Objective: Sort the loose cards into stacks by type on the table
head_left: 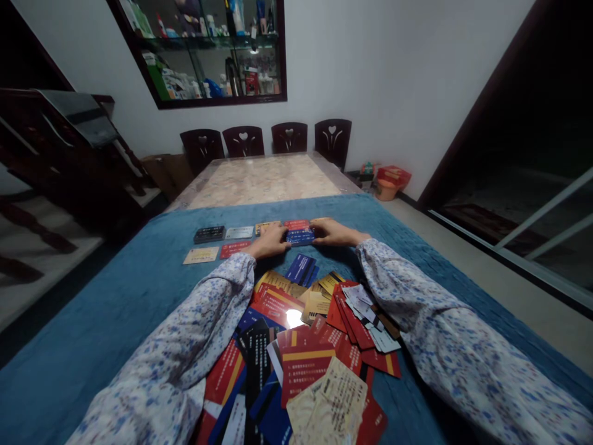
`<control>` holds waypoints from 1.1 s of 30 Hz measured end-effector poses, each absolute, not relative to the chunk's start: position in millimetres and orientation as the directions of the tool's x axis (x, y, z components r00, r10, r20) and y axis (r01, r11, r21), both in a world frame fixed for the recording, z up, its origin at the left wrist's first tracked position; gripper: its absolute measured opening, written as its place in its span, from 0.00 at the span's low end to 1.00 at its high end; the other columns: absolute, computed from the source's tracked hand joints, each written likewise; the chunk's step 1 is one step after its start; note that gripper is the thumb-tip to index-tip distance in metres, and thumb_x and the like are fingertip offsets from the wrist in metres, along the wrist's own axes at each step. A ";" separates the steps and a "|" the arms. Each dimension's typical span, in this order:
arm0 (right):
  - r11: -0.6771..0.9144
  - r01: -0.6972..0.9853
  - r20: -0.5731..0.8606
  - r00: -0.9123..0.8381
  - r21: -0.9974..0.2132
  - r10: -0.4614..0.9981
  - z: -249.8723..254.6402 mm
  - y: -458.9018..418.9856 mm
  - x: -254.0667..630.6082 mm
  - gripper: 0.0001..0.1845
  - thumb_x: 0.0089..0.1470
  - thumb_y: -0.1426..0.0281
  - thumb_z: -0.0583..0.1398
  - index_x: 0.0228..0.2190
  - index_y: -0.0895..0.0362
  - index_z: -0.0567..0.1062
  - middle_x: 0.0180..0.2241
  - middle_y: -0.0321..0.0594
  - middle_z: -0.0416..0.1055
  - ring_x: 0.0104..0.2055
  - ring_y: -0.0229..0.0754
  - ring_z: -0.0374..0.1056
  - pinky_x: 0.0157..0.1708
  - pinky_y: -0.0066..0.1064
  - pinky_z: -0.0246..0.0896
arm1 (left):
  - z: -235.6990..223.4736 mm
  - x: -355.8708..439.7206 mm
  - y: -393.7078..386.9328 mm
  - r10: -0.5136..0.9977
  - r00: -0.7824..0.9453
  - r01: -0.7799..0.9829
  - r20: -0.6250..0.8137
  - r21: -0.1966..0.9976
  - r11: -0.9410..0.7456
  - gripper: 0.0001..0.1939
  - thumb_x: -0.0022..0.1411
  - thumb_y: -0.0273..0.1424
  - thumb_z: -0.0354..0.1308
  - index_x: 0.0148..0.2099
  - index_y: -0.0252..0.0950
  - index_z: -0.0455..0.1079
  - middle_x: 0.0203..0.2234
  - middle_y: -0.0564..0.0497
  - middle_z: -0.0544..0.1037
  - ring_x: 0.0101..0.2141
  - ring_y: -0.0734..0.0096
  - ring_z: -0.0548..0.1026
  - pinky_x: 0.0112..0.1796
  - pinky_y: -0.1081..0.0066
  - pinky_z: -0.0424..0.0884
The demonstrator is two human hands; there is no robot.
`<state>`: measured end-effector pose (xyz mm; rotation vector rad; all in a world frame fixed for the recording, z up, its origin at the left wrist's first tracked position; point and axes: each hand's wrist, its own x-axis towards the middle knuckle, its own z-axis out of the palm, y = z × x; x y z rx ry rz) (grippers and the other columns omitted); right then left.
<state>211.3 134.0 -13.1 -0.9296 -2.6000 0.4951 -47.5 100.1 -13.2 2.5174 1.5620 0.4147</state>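
Both arms in flowered sleeves reach forward over a blue cloth (115,296). My left hand (272,241) and my right hand (334,233) meet at a small stack of blue cards (300,235), fingers closed on its two ends. Around the stack lie sorted cards in rows: a black one (209,234), a grey one (239,232), a yellow one (265,226), a red one (296,224), a cream one (201,255) and another red one (234,248). A loose heap of red, blue, black and cream cards (306,346) spreads between my forearms.
Beyond the cloth the bare tabletop (264,179) runs to several dark chairs (243,141) at the wall. A glass cabinet (204,49) hangs above. A red basket (393,179) stands on the floor at right, a staircase (69,161) at left.
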 end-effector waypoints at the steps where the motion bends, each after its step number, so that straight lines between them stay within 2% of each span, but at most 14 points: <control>1: 0.728 0.545 0.194 -0.729 -0.416 0.657 -13.6 133.6 211.2 0.21 0.53 0.67 0.63 0.49 0.60 0.77 0.43 0.43 0.77 0.41 0.43 0.70 0.43 0.31 0.64 | -12.6 -46.8 99.5 0.895 0.420 0.855 0.149 0.266 -0.445 0.15 0.58 0.36 0.64 0.47 0.37 0.76 0.46 0.41 0.75 0.52 0.46 0.71 0.55 0.50 0.68; 5: 0.759 0.555 0.214 -0.740 -0.341 0.637 -13.6 132.1 211.1 0.22 0.55 0.66 0.63 0.51 0.61 0.76 0.43 0.45 0.77 0.41 0.44 0.70 0.44 0.32 0.63 | -10.1 -44.8 97.0 0.896 0.427 0.865 0.121 0.235 -0.444 0.14 0.59 0.36 0.62 0.47 0.37 0.76 0.48 0.40 0.74 0.53 0.46 0.71 0.56 0.49 0.67; 11: 0.809 0.541 0.197 -0.789 -0.229 0.583 -11.8 133.0 209.7 0.12 0.56 0.67 0.62 0.42 0.57 0.79 0.41 0.44 0.76 0.43 0.46 0.69 0.46 0.33 0.62 | -9.7 -45.5 97.6 0.892 0.435 0.860 0.121 0.238 -0.452 0.17 0.58 0.35 0.62 0.49 0.38 0.76 0.48 0.41 0.75 0.54 0.46 0.71 0.56 0.50 0.67; 16: 0.811 0.552 0.198 -0.788 -0.191 0.583 -12.8 132.2 209.2 0.13 0.58 0.68 0.62 0.44 0.57 0.79 0.43 0.47 0.76 0.45 0.47 0.69 0.47 0.34 0.61 | -8.3 -44.2 96.1 0.890 0.436 0.859 0.133 0.232 -0.456 0.18 0.58 0.34 0.63 0.51 0.38 0.75 0.50 0.41 0.76 0.56 0.46 0.71 0.56 0.51 0.68; 21: 0.815 0.566 0.180 -0.795 -0.125 0.580 -14.4 131.1 209.7 0.15 0.61 0.67 0.59 0.48 0.58 0.77 0.45 0.48 0.75 0.47 0.47 0.68 0.47 0.34 0.60 | -3.4 -40.2 88.7 0.909 0.407 0.889 0.084 0.190 -0.416 0.18 0.62 0.33 0.61 0.54 0.37 0.73 0.54 0.39 0.75 0.59 0.44 0.68 0.59 0.47 0.63; 27: 0.806 0.576 0.176 -0.787 -0.133 0.591 -16.0 129.1 210.5 0.17 0.60 0.67 0.61 0.49 0.59 0.77 0.47 0.49 0.75 0.49 0.48 0.69 0.49 0.34 0.60 | 0.8 -38.7 79.9 0.917 0.393 0.907 0.069 0.139 -0.398 0.18 0.64 0.35 0.60 0.56 0.40 0.71 0.57 0.41 0.72 0.60 0.47 0.66 0.59 0.47 0.61; 33: 0.785 0.583 0.249 -0.744 -0.210 0.620 -19.3 122.9 215.8 0.27 0.58 0.68 0.62 0.59 0.57 0.72 0.56 0.51 0.73 0.57 0.50 0.69 0.56 0.39 0.63 | 4.4 -38.2 67.6 0.914 0.389 0.906 0.111 0.131 -0.402 0.16 0.63 0.34 0.61 0.53 0.40 0.73 0.57 0.41 0.71 0.60 0.45 0.64 0.58 0.47 0.61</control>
